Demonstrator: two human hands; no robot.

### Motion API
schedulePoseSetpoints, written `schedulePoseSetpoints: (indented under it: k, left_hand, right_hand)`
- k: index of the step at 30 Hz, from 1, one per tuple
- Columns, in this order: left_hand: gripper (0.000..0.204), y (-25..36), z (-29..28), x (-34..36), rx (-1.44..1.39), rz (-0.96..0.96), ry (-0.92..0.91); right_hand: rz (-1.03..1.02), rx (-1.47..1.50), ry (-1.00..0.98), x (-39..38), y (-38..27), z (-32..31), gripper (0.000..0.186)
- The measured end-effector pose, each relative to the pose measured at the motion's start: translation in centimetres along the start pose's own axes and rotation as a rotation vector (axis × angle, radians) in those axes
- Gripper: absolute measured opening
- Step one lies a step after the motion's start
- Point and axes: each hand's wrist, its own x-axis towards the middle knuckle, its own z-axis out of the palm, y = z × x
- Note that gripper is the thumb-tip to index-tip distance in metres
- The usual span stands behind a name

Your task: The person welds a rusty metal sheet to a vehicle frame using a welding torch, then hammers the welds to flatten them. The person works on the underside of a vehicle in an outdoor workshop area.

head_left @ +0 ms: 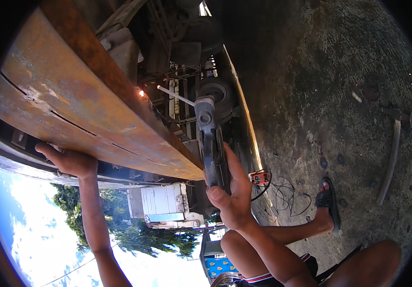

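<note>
Electrode holder [208, 138], dark and worn, is held upright at the near end of the rusty beam [79, 95], with its jaw end pointed away from the body. It is clamped in the right hand [234, 201], with the thumb laid along its near side. A thin pale rod [176, 95] is gripped in the holder and angled toward the beam's inner edge. The rod's tip is seen to glow, and on that edge a bright glowing spot [142, 93] is noted, just beside the tip but apart from it.

The hands are well apart. The left hand [77, 162] is placed against the beam's outer edge; whether its fingers are closed on that edge cannot be told. Narrow dark slits are noted along the beam's face.

On the concrete ground [306, 129], a red box [259, 178] is found by the left edge, with black cables [289, 193] looped beside it. A hammer [391, 162] with a curved handle is laid near the right edge. A foot in a dark sandal [333, 205] is planted between cables and hammer. Beyond the beam, a tyre [215, 93], a white vehicle [163, 203] and green trees [144, 237] are observed.
</note>
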Motion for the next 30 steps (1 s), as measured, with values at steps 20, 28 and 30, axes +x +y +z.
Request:
schedulePoseSetpoints:
  k: [20,28,30]
  left_hand:
    - [0.086,2.3,2.4,-1.4,-0.124,-0.121,0.040]
    - [0.088,1.8,1.8,-1.0,-0.135,-0.128,0.017]
    - [0.086,1.7,1.7,-0.9,-0.168,-0.143,0.005]
  right_hand:
    - [-0.007,-0.078,-0.082,0.6,-0.6,0.1,0.094]
    - [-0.043,-0.045,-0.080,0.6,-0.2,0.4,0.091]
    - [-0.046,-0.037,-0.078,0.5,-0.2,0.4,0.091]
